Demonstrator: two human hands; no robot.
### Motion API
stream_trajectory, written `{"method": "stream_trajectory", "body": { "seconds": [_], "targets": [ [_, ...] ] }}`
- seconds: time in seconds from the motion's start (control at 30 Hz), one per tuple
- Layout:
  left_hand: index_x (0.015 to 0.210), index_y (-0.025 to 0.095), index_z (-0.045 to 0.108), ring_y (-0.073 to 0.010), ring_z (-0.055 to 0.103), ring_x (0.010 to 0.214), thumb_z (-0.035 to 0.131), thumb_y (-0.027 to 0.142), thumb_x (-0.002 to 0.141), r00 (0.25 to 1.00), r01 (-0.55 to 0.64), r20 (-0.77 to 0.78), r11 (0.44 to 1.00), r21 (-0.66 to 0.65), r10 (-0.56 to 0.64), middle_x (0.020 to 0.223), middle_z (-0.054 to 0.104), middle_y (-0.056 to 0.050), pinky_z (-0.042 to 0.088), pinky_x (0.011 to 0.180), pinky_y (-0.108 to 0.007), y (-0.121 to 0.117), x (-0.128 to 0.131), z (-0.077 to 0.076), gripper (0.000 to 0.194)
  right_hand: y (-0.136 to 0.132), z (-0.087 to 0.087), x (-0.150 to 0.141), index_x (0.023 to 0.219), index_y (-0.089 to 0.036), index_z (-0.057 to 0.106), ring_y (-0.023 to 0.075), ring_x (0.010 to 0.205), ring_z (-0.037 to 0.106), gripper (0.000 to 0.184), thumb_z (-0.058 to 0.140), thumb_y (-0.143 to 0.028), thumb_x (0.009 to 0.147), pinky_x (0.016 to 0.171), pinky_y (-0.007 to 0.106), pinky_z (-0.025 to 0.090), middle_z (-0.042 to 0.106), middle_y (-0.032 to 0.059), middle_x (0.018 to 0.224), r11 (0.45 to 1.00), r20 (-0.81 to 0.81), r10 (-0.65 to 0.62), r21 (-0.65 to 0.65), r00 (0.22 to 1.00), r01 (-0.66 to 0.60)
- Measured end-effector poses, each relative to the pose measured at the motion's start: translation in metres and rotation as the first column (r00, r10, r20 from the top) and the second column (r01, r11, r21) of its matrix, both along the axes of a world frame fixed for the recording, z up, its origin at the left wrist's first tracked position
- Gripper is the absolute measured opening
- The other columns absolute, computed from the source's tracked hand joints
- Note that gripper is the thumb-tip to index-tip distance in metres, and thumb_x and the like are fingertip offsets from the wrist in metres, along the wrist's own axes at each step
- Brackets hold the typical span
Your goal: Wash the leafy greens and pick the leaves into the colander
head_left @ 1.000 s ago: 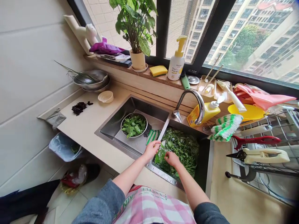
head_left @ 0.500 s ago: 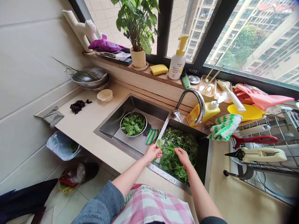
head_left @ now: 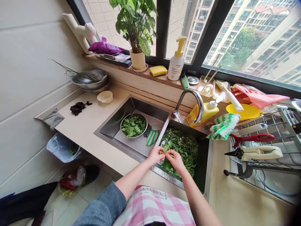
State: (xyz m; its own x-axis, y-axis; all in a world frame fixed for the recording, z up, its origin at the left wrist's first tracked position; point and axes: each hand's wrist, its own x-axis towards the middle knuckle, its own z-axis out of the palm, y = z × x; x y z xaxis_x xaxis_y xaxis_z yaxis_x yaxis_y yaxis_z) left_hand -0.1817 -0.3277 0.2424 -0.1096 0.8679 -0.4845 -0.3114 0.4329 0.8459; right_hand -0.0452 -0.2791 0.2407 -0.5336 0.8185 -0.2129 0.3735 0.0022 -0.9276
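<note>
My left hand [head_left: 155, 155] and my right hand [head_left: 175, 160] meet over the near left part of the right sink basin. Both are closed, their fingertips pinching a green leafy stem [head_left: 166, 148] between them. Beneath them, the right basin [head_left: 204, 163] holds many wet leafy greens [head_left: 183, 147] in water. In the left basin [head_left: 113, 127] stands a round metal bowl [head_left: 146, 125] with picked green leaves [head_left: 133, 125] in it. A green-and-white striped cloth [head_left: 153, 137] and a dark scrubber [head_left: 147, 130] lie beside the bowl.
A curved faucet [head_left: 188, 91] arches over the right basin. To the right is a dish rack [head_left: 287, 138] with scissors [head_left: 256, 153] and a striped cloth [head_left: 224, 125]. Dark leaves [head_left: 79, 108], a small cream bowl [head_left: 105, 97] and metal pans [head_left: 90, 78] sit on the left counter. A lined bin [head_left: 63, 147] hangs below.
My right hand has moved left, so the two hands now meet fingertip to fingertip at the leafy stem. The view has shifted slightly.
</note>
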Motion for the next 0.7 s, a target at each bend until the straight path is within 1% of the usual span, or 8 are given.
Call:
{"method": "stream_trajectory", "body": {
  "seconds": [0.13, 0.23, 0.33, 0.4, 0.47, 0.53, 0.6, 0.7],
  "targets": [
    [0.080, 0.015, 0.050, -0.0067, 0.051, 0.045, 0.065, 0.008, 0.056, 0.996, 0.026, -0.092, 0.999, 0.026, -0.023, 0.056, 0.051, 0.007, 0.045, 0.048, -0.020, 0.007, 0.001, -0.004, 0.029, 0.003, -0.003, -0.005, 0.067, -0.018, 0.054, 0.0115, 0.059, 0.047, 0.015, 0.049, -0.031, 0.072, 0.055, 0.020, 0.036, 0.057, -0.0007, 0.064, 0.999, 0.048, -0.018, 0.048, 0.999, 0.015],
    [0.082, 0.014, 0.053, -0.0070, 0.051, 0.046, 0.062, 0.009, 0.059, 0.993, -0.042, -0.106, 0.996, 0.084, 0.051, 0.056, 0.053, 0.005, 0.045, 0.050, -0.021, 0.016, -0.004, 0.004, 0.025, 0.009, -0.010, 0.000, 0.067, -0.019, 0.051, 0.0099, 0.051, 0.041, 0.009, 0.046, -0.026, 0.070, 0.049, 0.020, 0.029, 0.052, -0.0031, 0.058, 0.995, 0.162, 0.000, 0.101, 0.987, -0.017],
    [0.081, 0.012, 0.056, -0.0087, 0.055, 0.053, 0.062, 0.013, 0.062, 0.981, -0.164, -0.082, 0.977, 0.134, 0.176, 0.059, 0.053, 0.004, 0.047, 0.055, -0.022, 0.024, -0.016, 0.020, 0.019, 0.016, -0.030, 0.014, 0.064, -0.020, 0.049, 0.0101, 0.050, 0.040, 0.004, 0.045, -0.021, 0.065, 0.050, 0.021, 0.028, 0.051, -0.0032, 0.056, 0.992, 0.307, -0.023, 0.122, 0.951, -0.015],
    [0.080, 0.012, 0.057, -0.0095, 0.057, 0.057, 0.063, 0.016, 0.063, 0.977, -0.193, -0.070, 0.973, 0.125, 0.203, 0.062, 0.054, 0.003, 0.048, 0.059, -0.023, 0.024, -0.026, 0.029, 0.018, 0.020, -0.049, 0.025, 0.062, -0.020, 0.047, 0.0103, 0.051, 0.041, 0.003, 0.045, -0.019, 0.063, 0.051, 0.021, 0.029, 0.051, -0.0028, 0.056, 0.996, 0.366, -0.044, 0.087, 0.930, 0.012],
    [0.078, 0.012, 0.056, -0.0093, 0.058, 0.060, 0.064, 0.018, 0.064, 0.980, -0.182, -0.071, 0.980, 0.082, 0.188, 0.065, 0.056, 0.002, 0.047, 0.059, -0.021, 0.018, -0.034, 0.033, 0.017, 0.022, -0.067, 0.032, 0.061, -0.020, 0.046, 0.0101, 0.051, 0.041, 0.003, 0.045, -0.019, 0.063, 0.050, 0.020, 0.029, 0.051, -0.0031, 0.056, 0.998, 0.404, -0.056, 0.047, 0.913, 0.041],
    [0.079, 0.013, 0.055, -0.0084, 0.058, 0.060, 0.064, 0.019, 0.065, 0.983, -0.176, -0.051, 0.984, 0.029, 0.177, 0.070, 0.058, 0.000, 0.044, 0.055, -0.018, 0.007, -0.039, 0.033, 0.018, 0.022, -0.081, 0.032, 0.061, -0.019, 0.047, 0.0099, 0.051, 0.041, 0.002, 0.046, -0.019, 0.063, 0.050, 0.020, 0.029, 0.051, -0.0034, 0.055, 0.998, 0.438, -0.066, 0.034, 0.897, 0.057],
    [0.082, 0.014, 0.053, -0.0074, 0.058, 0.059, 0.064, 0.021, 0.067, 0.986, -0.167, -0.005, 0.986, -0.027, 0.167, 0.074, 0.059, -0.001, 0.042, 0.052, -0.016, -0.007, -0.041, 0.030, 0.020, 0.021, -0.091, 0.026, 0.061, -0.019, 0.049, 0.0100, 0.052, 0.043, 0.002, 0.048, -0.017, 0.062, 0.051, 0.020, 0.030, 0.052, -0.0033, 0.056, 0.999, 0.464, -0.048, 0.030, 0.884, 0.038],
    [0.087, 0.015, 0.050, -0.0066, 0.057, 0.058, 0.064, 0.023, 0.068, 0.987, -0.143, 0.059, 0.985, -0.098, 0.150, 0.075, 0.059, -0.001, 0.042, 0.052, -0.016, -0.026, -0.041, 0.025, 0.025, 0.020, -0.102, 0.007, 0.065, -0.019, 0.054, 0.0106, 0.055, 0.047, 0.008, 0.052, -0.012, 0.059, 0.054, 0.020, 0.033, 0.056, -0.0026, 0.059, 1.000, 0.488, 0.017, 0.003, 0.873, -0.022]
  ]
}}
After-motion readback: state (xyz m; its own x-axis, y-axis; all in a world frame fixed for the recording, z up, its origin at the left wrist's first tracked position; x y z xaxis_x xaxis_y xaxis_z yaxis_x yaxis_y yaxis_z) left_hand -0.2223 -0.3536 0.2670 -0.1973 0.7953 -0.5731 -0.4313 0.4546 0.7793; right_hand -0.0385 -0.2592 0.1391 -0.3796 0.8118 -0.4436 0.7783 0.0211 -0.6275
